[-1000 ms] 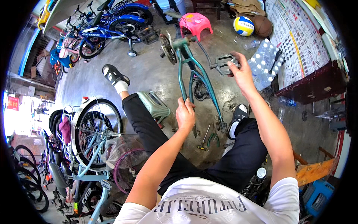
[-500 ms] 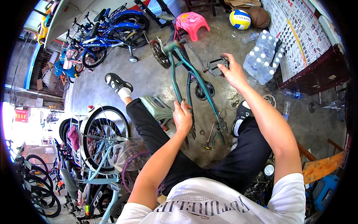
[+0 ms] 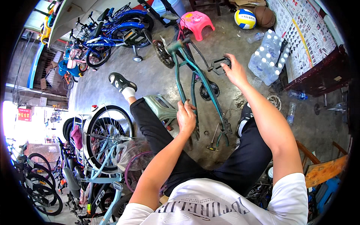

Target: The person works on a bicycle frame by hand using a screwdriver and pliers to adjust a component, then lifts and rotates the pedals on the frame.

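Observation:
In front of me stands a green bicycle frame [image 3: 205,83], its long tubes reaching toward me between my legs. My left hand [image 3: 186,117] is wrapped round the left tube, near its lower end. The right hand [image 3: 236,71] grips a black pedal [image 3: 219,66], thumb on the near side. That pedal sits on a crank arm [image 3: 200,52] running to the frame's far end. On the frame's left side is a dark chainring [image 3: 162,54], slightly blurred. Another pedal [image 3: 135,37] shows beyond it, over the blue bicycles.
A light green stool [image 3: 159,107] is beside my left leg. A hammer [image 3: 213,141] lies on the floor between my feet. Bottled water [image 3: 268,58] stands at right, a pink stool [image 3: 197,23] at the back. Parked bicycles [image 3: 108,138] crowd the left.
The whole view has shifted slightly. Both hands keep their holds on the tube and the pedal, and the chainring looks a little more blurred.

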A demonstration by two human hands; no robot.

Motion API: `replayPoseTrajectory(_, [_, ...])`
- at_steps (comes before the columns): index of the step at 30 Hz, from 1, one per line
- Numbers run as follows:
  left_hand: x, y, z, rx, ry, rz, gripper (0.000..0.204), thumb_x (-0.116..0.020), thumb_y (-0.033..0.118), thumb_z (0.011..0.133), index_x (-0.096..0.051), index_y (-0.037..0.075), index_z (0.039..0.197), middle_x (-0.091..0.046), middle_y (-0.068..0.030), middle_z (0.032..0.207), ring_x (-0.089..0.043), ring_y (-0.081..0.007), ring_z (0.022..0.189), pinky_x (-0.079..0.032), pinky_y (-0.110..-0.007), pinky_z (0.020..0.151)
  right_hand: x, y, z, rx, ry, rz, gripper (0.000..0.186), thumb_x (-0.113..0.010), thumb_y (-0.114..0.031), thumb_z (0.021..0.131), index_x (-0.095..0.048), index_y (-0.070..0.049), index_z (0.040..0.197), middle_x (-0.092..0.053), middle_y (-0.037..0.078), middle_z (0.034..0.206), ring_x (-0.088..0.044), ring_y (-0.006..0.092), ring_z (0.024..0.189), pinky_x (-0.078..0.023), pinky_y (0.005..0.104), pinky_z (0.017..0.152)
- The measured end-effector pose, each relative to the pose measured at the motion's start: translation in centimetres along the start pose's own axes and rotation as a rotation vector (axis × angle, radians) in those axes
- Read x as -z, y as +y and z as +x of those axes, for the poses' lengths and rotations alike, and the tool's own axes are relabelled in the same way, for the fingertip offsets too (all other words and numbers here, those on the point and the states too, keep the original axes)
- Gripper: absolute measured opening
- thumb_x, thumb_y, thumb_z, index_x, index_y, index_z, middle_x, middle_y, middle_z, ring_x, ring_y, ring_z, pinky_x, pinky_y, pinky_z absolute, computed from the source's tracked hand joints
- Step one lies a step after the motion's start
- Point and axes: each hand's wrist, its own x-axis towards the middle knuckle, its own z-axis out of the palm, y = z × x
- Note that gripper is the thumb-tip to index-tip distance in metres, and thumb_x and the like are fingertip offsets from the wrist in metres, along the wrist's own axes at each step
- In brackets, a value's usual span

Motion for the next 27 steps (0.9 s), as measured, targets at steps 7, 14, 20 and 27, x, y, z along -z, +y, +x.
replayPoseTrajectory(7, [0.2,0.4,-0.2,0.023,-0.017,-0.018,0.04,-0.038,0.034,0.114,-0.055,-0.003,0.119,-0.068,-0.0064,0.081,-0.06,-0.016,0.055,-0.051,-0.033,0.057,0.0,0.5,1.1,-0.026,0.005,0.019,0.051,-0.076,-0.029,0.093,-0.057,-0.012,0.137,-0.071,0.018,0.126,-0.067,0.0381,0.12,-0.052,0.0462,0.098])
replayPoseTrajectory(14, [-0.3,-0.2,-0.2,0.033,0.001,0.006,0.029,-0.04,0.031,0.113,-0.049,0.004,0.11,-0.071,-0.0116,0.078,-0.068,-0.0374,0.067,-0.051,-0.049,0.065,2.2,-1.9,1.3,-0.282,-0.09,0.413,0.05,-0.079,-0.019,0.087,-0.064,-0.005,0.133,-0.068,0.009,0.102,-0.065,0.0181,0.09,-0.053,0.0322,0.079])
replayPoseTrajectory(20, [-0.2,0.1,0.0,0.052,-0.021,-0.013,0.03,-0.041,0.033,0.113,-0.049,0.004,0.111,-0.071,-0.0117,0.079,-0.068,-0.0362,0.066,-0.05,-0.048,0.065,5.1,-3.0,0.7,0.095,-0.114,0.396,0.052,-0.079,-0.026,0.089,-0.064,-0.007,0.135,-0.063,0.001,0.105,-0.057,0.0111,0.09,-0.048,0.0282,0.079])
replayPoseTrajectory(27, [-0.1,0.5,-0.3,0.075,-0.037,-0.069,0.031,-0.042,0.033,0.113,-0.05,0.003,0.113,-0.069,-0.0108,0.077,-0.065,-0.03,0.061,-0.05,-0.044,0.061,5.4,-11.0,-1.2,0.177,0.114,0.569,0.046,-0.07,-0.032,0.101,-0.061,-0.011,0.141,-0.059,-0.003,0.089,-0.051,0.0054,0.072,-0.043,0.0227,0.062])
